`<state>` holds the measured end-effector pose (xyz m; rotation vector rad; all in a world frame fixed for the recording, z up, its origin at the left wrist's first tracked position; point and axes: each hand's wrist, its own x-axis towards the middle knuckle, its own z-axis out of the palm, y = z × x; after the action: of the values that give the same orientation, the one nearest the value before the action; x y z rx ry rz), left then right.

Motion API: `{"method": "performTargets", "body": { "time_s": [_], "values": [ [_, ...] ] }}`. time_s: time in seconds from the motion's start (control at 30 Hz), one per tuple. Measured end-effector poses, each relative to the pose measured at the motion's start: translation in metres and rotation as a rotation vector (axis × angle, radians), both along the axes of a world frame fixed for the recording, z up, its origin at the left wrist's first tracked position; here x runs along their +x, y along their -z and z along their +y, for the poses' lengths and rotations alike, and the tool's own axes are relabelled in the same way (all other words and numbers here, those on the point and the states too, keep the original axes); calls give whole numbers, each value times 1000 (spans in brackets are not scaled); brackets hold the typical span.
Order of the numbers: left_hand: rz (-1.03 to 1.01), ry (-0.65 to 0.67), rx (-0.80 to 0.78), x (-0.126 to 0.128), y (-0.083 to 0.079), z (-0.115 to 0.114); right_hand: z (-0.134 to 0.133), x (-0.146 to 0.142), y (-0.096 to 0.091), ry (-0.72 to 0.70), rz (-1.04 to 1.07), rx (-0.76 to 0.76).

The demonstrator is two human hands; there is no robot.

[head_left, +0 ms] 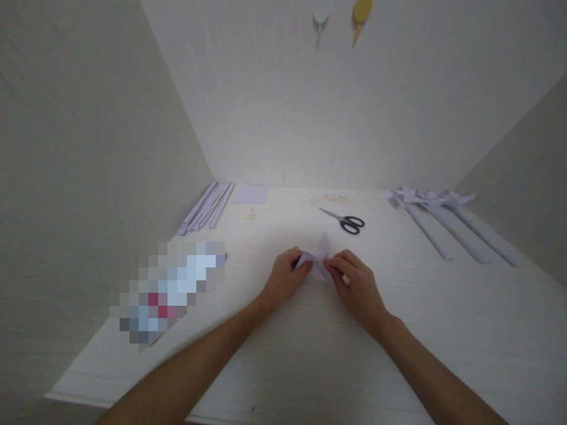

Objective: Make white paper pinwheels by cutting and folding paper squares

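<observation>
Folded paper [319,260] pinched between fingers of left hand [286,278] and right hand [357,289], above table [310,354]

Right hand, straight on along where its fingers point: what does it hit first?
The right hand points left and away from the person, so it first meets the folded paper that it pinches. Just beyond lies the left hand, which holds the same paper. Depth is hard to judge.

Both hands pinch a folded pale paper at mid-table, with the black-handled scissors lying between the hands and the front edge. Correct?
No. The head view shows the scissors lying beyond the left hand and right hand, on their far side. Both hands do pinch the folded pale paper at mid-table.
</observation>
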<state>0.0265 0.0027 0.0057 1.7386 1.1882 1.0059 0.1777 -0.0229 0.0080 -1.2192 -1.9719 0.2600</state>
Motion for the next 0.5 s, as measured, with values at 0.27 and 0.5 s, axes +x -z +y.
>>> {"method": "performTargets", "body": {
  "time_s": [0.27, 0.5],
  "values": [
    [-24, 15, -17, 0, 1, 0, 0, -1, 0, 22, 5, -3],
    [21, -20, -23, -1, 0, 2, 2, -5, -1, 69, -3, -34]
  ]
}}
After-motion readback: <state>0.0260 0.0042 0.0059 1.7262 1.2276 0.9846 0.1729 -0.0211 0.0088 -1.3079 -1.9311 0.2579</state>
